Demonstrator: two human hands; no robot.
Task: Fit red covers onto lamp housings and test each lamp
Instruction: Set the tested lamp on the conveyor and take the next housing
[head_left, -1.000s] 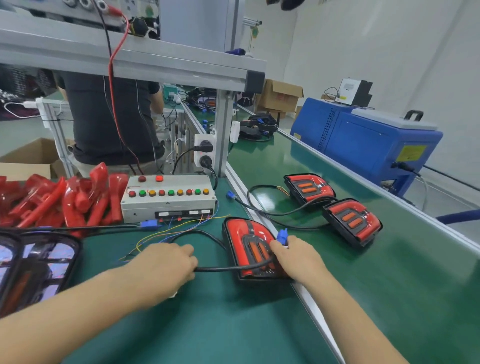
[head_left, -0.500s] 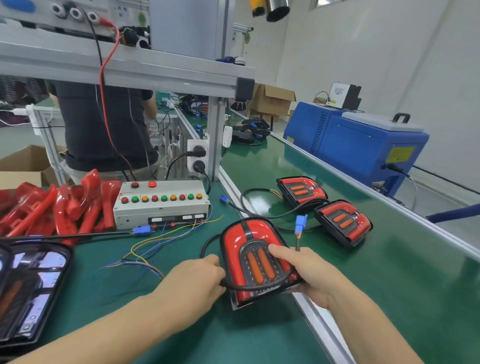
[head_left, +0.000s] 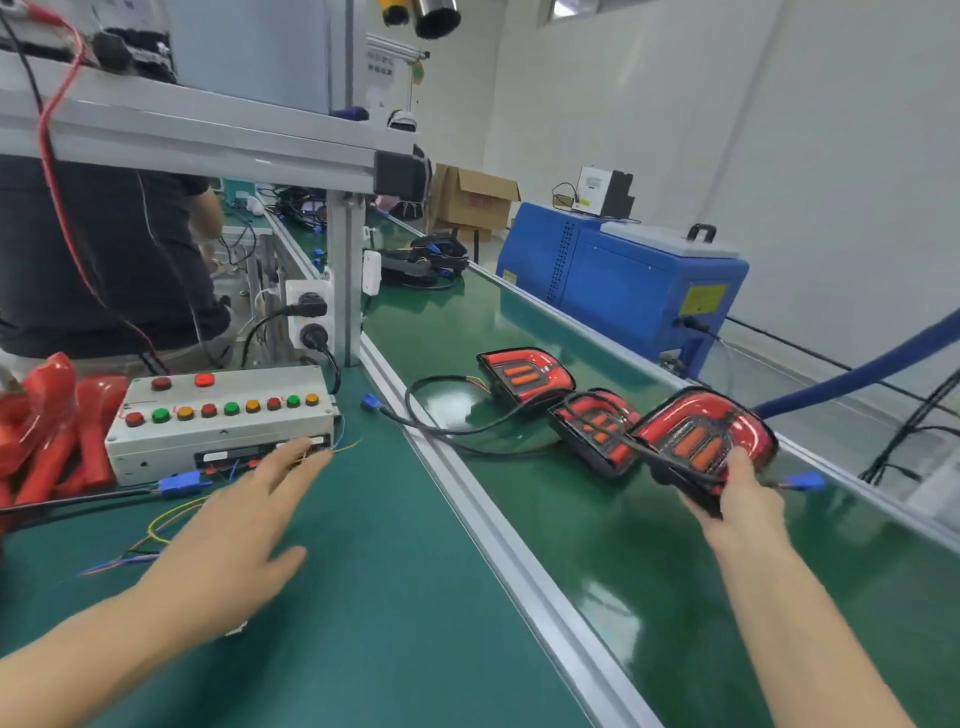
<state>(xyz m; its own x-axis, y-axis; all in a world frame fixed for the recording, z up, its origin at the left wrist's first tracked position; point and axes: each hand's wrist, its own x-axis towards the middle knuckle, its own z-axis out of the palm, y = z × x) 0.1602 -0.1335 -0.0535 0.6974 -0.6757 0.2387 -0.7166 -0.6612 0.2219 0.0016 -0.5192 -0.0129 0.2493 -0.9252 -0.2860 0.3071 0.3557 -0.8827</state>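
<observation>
Left hand nearest, hovering flat over the table with fingers straight and spread, holding nothing; fingertips reach toward the front edge of the test box, likely heading for the next housing or connector. Right of the test box, across the aluminium rail, right hand grips the finished lamp by its near edge, thumb on the red cover, holding it tilted above the conveyor belt; its cable and blue plug trail beside it. Judged: tested unit going out onto the belt, just beside the second lamp, with a third lamp farther back. Half a second earlier both hands held this lamp on the table just right of the test box; since then the left has let go and the lamp has travelled right.
</observation>
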